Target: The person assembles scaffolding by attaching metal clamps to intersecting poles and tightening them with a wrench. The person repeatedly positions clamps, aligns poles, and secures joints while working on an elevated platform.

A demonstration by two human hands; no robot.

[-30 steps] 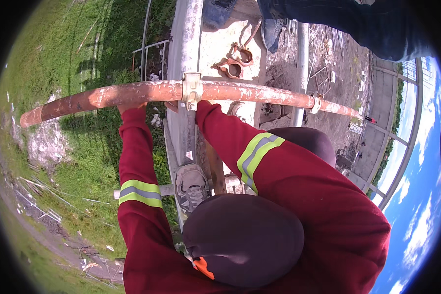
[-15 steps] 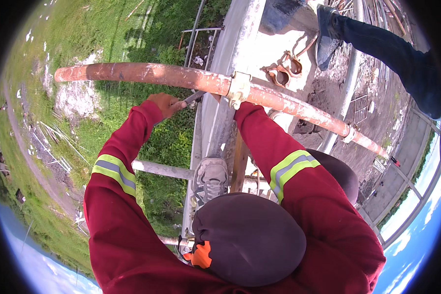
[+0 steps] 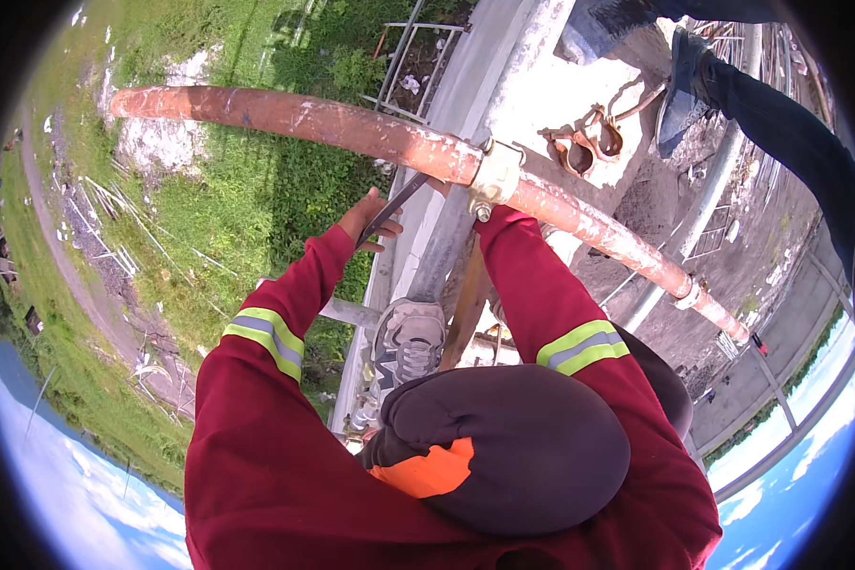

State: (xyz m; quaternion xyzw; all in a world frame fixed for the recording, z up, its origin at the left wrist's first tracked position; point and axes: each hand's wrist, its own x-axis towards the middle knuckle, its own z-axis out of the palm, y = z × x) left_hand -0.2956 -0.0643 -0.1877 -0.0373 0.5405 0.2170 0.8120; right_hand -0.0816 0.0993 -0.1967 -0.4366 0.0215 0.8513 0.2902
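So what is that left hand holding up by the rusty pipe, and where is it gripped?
The left hand holds a slim dark metal tool by its lower end; its tip reaches the coupler on the orange pipe.

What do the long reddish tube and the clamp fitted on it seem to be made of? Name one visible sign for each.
Reddish tube: probably steel, painted or rust-coated; the red-brown skin is scuffed with pale patches. Clamp: likely plated or galvanised metal; pale, dull sheen with a bolt showing at its lower end.
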